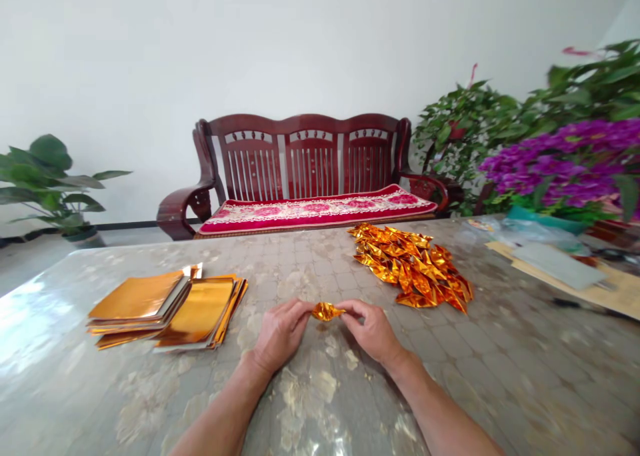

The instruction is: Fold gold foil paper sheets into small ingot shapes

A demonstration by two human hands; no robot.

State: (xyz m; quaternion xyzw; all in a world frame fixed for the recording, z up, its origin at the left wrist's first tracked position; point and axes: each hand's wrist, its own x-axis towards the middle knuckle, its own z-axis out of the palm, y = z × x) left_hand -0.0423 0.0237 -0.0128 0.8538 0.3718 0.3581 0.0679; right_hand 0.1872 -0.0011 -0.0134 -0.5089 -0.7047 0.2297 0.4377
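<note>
A small folded gold foil paper ingot (326,311) is held just above the table between my two hands. My left hand (284,331) pinches its left tip, and my right hand (371,328) pinches the right tip. To the left lie stacks of flat gold foil paper sheets (137,297), in two overlapping piles with pale undersides showing. Beyond my right hand rests a heap of finished-looking folded foil pieces (413,266), shiny orange-gold with pointed ends.
The table (310,403) wears a patterned, glossy cover. At the right are a tan paper sheet (617,289), clear plastic and purple flowers (565,159). A wooden bench (305,156) with a red cushion stands behind; a potted plant (50,183) is at far left.
</note>
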